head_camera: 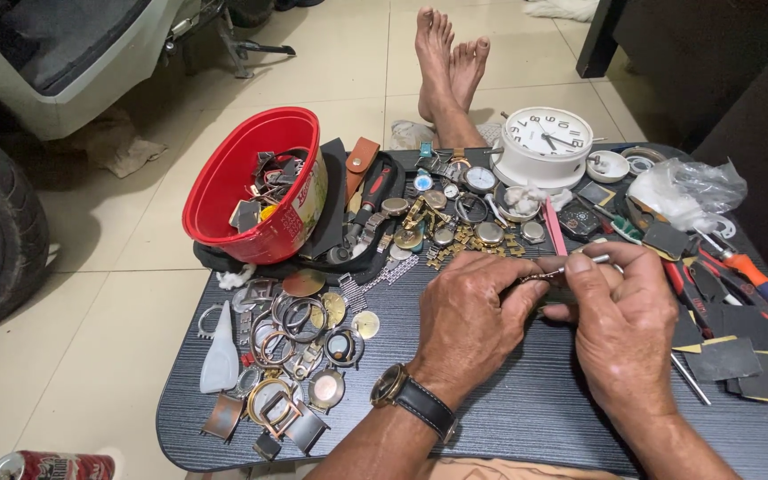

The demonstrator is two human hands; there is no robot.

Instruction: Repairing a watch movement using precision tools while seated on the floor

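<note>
**Two hands working a small metal part over a cluttered watch bench**

Both hands met above a low dark table [491, 418]; the left hand [466, 322], a wristwatch [411, 398] on its wrist, had its fingers closed around a small metal part [537, 278], pinched at the fingertips; the right hand [620, 320] gripped a thin metal tool [590, 260] between thumb and forefinger, its tip meeting the part (exactly what the part was could not be made out). Doing this well probably called for short, steady pressure, hands braced together. A red tub [251, 182] of scraps stood to the left; loose watch cases [291, 356] lay nearer; a white clock [546, 142] stood behind.
</note>
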